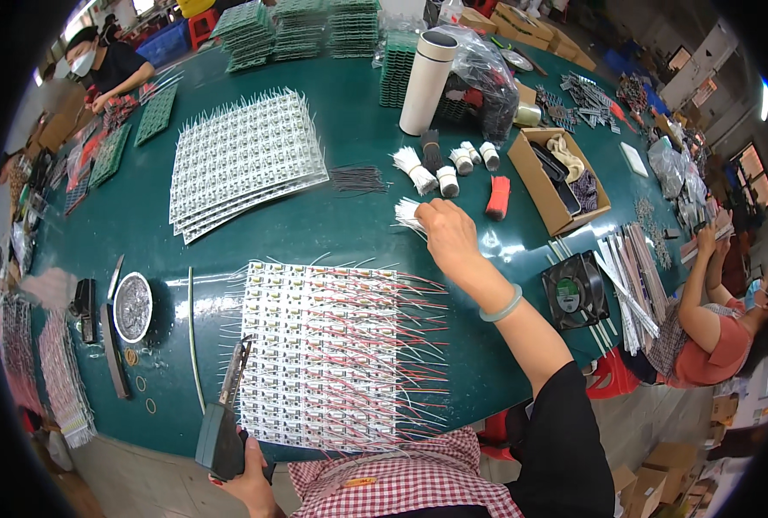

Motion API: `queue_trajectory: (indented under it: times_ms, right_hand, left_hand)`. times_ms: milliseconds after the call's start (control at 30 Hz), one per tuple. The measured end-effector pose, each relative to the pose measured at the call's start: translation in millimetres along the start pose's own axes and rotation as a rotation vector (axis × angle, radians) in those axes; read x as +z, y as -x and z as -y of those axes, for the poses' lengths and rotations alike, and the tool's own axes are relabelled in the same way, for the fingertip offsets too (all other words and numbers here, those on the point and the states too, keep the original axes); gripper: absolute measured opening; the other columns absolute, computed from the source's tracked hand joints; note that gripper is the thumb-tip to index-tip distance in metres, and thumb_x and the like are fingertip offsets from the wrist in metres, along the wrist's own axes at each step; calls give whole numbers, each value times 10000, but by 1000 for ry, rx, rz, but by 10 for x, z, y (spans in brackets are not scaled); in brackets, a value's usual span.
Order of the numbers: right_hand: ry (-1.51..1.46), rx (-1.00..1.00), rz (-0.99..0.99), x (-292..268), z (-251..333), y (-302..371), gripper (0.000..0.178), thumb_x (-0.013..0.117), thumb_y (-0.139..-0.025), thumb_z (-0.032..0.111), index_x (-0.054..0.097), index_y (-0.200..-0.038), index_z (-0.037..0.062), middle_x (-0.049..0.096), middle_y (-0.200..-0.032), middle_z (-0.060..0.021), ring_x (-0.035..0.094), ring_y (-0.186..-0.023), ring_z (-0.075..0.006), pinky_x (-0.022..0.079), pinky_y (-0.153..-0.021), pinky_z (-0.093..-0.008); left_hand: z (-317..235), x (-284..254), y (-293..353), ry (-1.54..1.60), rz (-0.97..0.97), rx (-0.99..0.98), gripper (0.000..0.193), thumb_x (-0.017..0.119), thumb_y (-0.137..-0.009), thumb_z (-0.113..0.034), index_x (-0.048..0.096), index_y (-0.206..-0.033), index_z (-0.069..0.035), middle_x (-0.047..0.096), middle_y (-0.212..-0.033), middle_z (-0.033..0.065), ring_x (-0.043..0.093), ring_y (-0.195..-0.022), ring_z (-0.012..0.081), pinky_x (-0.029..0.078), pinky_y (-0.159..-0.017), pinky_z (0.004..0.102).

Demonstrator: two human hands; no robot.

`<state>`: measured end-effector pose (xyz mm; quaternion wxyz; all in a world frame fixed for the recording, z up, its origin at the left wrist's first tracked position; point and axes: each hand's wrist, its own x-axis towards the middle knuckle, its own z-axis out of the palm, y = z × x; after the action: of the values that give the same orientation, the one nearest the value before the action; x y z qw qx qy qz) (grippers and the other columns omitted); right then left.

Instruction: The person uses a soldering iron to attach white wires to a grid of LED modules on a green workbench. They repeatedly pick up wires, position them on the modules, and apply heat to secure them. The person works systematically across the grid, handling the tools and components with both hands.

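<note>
My right hand, with a pale green bangle on its wrist, reaches over the table. Its fingers are closed on the end of a bundle of white wires. Low on the left, my left hand grips a dark soldering gun, whose narrow metal front points up over the left edge of a panel of small circuit boards. Red and white wires stick out across the panel's right side. Behind my right hand lie more tied bundles, among them white wires and red wires.
A stack of wired panels and loose dark wires lie farther back. At left sits a round bowl of silvery material. A flask, an open cardboard box and a fan stand around the right side. Two people work nearby.
</note>
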<state>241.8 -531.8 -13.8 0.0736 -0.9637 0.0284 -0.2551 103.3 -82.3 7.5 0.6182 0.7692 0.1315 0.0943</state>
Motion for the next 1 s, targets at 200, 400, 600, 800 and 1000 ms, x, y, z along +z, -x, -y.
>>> queue_trajectory:
  times_ms: [200,400,600,800,1000]
  right_hand:
    - [188,-256,226,-401,187,-191,76,690,-707,1,694,-754,60,678,-789,-124,692,-818,-294,553,-727,-407]
    - [412,-471,482,-404,461,-418,38,740,-683,48,720,-697,76,704,-777,-107,711,-813,-262,558,-668,-347]
    - [525,-587,585,-131,646,-446,129,810,-624,52,734,-687,136,723,-735,-64,715,-757,-219,524,-675,-304]
    - [571,-601,607,-85,677,-538,114,805,-645,86,774,-750,119,725,-817,-79,694,-844,-242,534,-654,-316]
    - [586,-658,700,-92,768,-572,194,809,-578,58,745,-759,85,649,-841,-93,642,-851,-236,540,-655,-319]
  left_hand:
    - [-251,36,18,-48,-2,-60,312,732,-883,9,638,-1165,103,638,-799,71,509,-552,88,393,-503,243]
    - [-124,-52,-37,19,-4,3,335,753,-852,34,638,-1162,91,651,-827,76,526,-559,90,401,-496,240]
    - [-200,168,0,138,-69,64,409,678,-805,111,615,-1208,82,670,-1029,128,522,-540,86,385,-473,227]
    - [-237,142,-170,74,-17,196,440,676,-774,136,619,-1205,70,672,-1048,121,530,-563,87,389,-481,225]
    - [-694,427,-291,79,74,229,458,718,-758,108,642,-1205,46,688,-1043,105,579,-644,100,427,-524,222]
